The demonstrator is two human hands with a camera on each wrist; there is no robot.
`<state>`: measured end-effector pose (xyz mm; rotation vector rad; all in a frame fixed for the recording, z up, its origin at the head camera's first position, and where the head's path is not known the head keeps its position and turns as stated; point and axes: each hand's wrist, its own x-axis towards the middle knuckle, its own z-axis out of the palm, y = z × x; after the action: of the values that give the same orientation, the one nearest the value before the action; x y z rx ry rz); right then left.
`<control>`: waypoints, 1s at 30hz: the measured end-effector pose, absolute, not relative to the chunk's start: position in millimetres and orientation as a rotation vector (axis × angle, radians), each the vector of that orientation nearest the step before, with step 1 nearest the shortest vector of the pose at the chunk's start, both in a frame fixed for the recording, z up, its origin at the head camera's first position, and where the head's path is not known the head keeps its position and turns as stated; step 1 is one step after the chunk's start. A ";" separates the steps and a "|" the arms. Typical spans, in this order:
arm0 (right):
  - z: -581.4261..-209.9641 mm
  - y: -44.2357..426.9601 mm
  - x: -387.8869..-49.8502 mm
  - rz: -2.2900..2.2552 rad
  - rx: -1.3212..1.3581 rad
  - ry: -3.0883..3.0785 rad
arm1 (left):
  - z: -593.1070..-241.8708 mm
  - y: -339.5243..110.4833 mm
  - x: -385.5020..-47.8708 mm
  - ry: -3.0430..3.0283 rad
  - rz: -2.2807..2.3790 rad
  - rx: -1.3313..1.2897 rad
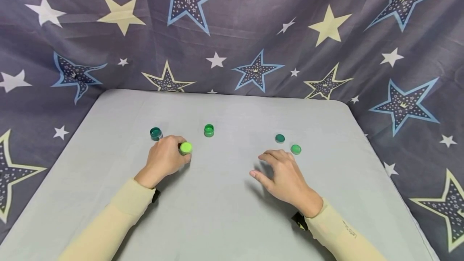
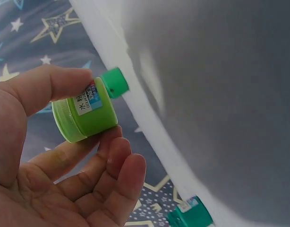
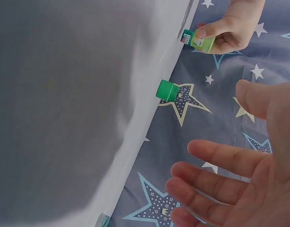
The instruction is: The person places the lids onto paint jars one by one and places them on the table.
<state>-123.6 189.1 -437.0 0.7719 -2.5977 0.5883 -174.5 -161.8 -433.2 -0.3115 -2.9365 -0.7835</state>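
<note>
My left hand (image 1: 166, 157) pinches a small lime-green paint jar (image 2: 95, 118) between thumb and fingers, above the table. A label shows on its side, and its top (image 1: 186, 147) looks covered. Just behind that hand stands a dark green open jar (image 1: 156, 133). To the right of it is a bright green open jar (image 1: 208, 130). My right hand (image 1: 284, 176) hovers over the table, fingers spread and holding nothing. Beyond its fingers lie a dark green lid (image 1: 280, 138) and a lighter green lid (image 1: 295, 149).
A pale grey cloth covers the table (image 1: 224, 220). Behind and around it hangs a dark curtain (image 1: 239, 19) printed with stars. Dark bands show at both wrists.
</note>
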 end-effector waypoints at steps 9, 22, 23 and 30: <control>-435.8 188.1 -123.0 0.587 0.776 -2.595 | -436.3 -172.6 -189.3 -3.015 -0.760 -0.267; -435.1 184.9 -121.5 0.594 0.777 -2.597 | -438.8 -174.5 -192.4 -3.108 -0.764 -0.243; -435.0 184.8 -121.5 0.593 0.777 -2.596 | -439.3 -174.6 -192.2 -3.105 -0.765 -0.243; -435.5 185.5 -122.2 0.597 0.780 -2.579 | -441.2 -176.5 -188.4 -3.037 -0.779 -0.248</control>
<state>-122.2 185.5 -435.5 0.7795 -2.5785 0.5972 -188.4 -176.5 -441.2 -0.2485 -3.0370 -0.7793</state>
